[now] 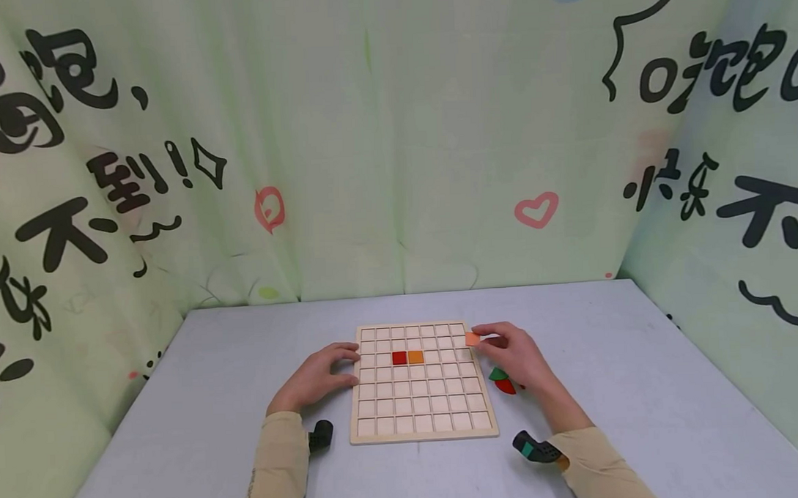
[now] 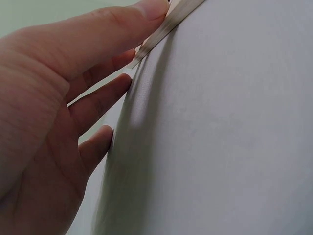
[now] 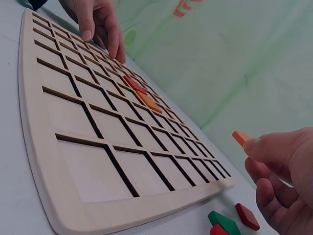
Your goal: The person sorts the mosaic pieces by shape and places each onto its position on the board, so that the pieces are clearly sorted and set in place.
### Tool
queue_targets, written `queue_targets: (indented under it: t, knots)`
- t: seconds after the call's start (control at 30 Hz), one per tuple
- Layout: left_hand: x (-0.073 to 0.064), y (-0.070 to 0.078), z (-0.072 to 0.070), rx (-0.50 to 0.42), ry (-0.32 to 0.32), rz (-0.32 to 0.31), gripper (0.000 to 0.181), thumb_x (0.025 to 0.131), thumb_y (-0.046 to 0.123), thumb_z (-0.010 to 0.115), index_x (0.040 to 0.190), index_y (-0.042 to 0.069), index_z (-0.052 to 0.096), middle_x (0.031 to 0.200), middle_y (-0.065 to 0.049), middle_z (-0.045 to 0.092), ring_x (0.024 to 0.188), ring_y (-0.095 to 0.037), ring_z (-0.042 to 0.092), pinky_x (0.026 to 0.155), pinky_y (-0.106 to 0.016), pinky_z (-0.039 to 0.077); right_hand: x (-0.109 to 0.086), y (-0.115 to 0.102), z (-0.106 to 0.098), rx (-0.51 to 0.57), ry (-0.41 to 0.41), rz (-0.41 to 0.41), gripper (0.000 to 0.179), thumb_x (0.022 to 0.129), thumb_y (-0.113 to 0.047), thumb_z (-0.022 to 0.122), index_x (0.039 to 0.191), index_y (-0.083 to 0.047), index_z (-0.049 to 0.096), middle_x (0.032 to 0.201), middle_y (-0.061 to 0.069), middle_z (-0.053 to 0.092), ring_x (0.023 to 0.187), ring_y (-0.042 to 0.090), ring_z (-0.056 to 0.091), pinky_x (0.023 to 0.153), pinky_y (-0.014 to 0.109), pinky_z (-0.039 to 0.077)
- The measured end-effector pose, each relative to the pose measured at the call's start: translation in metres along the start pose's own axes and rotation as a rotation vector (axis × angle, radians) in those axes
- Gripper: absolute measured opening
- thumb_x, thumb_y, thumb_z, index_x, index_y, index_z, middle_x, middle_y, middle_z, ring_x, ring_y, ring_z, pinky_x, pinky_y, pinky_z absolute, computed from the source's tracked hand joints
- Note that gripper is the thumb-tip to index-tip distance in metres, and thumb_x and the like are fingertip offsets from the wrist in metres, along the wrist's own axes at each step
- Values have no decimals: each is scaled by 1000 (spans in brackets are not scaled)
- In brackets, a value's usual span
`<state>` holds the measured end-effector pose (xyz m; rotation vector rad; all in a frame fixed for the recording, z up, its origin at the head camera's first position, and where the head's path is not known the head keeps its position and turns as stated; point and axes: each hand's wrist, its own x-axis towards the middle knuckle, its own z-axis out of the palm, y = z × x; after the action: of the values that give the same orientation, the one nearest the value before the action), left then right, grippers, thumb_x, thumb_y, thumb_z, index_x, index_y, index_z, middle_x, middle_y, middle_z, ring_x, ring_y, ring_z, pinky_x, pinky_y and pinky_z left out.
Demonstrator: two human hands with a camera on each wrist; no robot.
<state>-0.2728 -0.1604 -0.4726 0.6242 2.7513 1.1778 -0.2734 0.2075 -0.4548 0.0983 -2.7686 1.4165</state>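
Observation:
A wooden grid board [image 1: 424, 436] lies flat on the table, with a red square tile [image 1: 399, 358] and an orange-yellow square tile [image 1: 416, 357] side by side in its cells. My left hand [image 1: 323, 372] steadies the board's left edge, thumb and fingertips touching the rim with the fingers fairly straight. Between thumb and fingertips, my right hand [image 1: 511, 350] pinches an orange square tile [image 3: 239, 137] above the board's far right corner. Loose pieces lie beneath that hand: a green one [image 3: 224, 223], a bright red one [image 1: 506, 386] and a dark red one [image 3: 247, 217].
The white table [image 1: 213, 402] reaches back to a pale green curtain [image 1: 395, 146] with black writing and hearts. Black wrist devices show at the left wrist [image 1: 321, 435] and the right wrist [image 1: 536, 448]. Beige sleeves [image 1: 274, 466] cover the forearms.

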Motion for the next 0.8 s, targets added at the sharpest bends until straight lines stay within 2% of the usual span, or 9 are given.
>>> queue_targets:
  t: [0.3, 0.53, 0.7, 0.8]
  knots:
    - [0, -1, -1, 12, -1, 0, 39, 84, 20, 77, 119, 6, 67, 140, -6, 53, 135, -30, 43, 112, -47, 35, 5, -10, 9, 15, -18, -9, 33, 93, -20, 67, 125, -12, 65, 129, 9, 58, 108, 26, 61, 91, 41, 54]
    - [0, 0, 0, -4, 7, -26, 38, 83, 19, 78, 118, 8, 68, 140, -4, 53, 135, -30, 43, 112, -47, 35, 10, -14, 17, 29, -63, -77, 30, 92, -18, 69, 121, -11, 67, 125, 9, 59, 106, 25, 63, 90, 41, 55]
    - [-1, 2, 1, -12, 12, -43, 37, 83, 18, 79, 118, 9, 68, 140, -3, 54, 135, -28, 43, 112, -46, 35, 11, -19, 24, 37, -86, -83, 27, 91, -16, 69, 118, -12, 69, 128, 8, 59, 106, 24, 63, 91, 41, 54]
    - [-1, 2, 0, -9, 11, -29, 38, 83, 18, 78, 118, 7, 68, 139, -4, 54, 135, -30, 43, 112, -47, 35, 12, -22, 29, 23, -97, -79, 25, 91, -15, 70, 116, -13, 70, 130, 8, 58, 106, 24, 62, 91, 40, 54]
